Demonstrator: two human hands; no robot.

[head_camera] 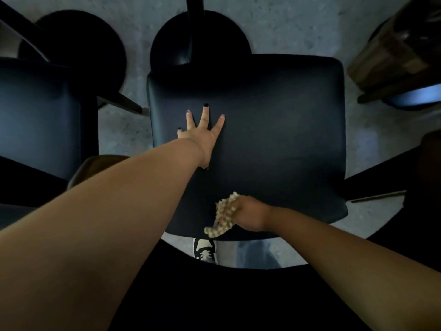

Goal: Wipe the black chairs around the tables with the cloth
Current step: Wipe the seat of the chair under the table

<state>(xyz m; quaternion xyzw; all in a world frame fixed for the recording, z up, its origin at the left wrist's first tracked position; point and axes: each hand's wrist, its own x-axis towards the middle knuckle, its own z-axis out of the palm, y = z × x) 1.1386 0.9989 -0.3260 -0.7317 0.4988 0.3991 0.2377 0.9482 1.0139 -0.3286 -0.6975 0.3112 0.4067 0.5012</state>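
A black padded chair seat (274, 139) fills the middle of the head view, seen from straight above. My left hand (202, 134) lies flat on its left part with the fingers spread. My right hand (248, 213) grips a knobbly beige cloth (223, 216) at the seat's near edge, and the cloth touches the seat there. A second black chair (40, 120) stands to the left.
Two round black table bases (200, 39) (71, 44) sit on the grey speckled floor (298, 27) beyond the chairs. A wooden piece of furniture (401, 51) is at the upper right. My shoe (205, 250) shows below the seat's near edge.
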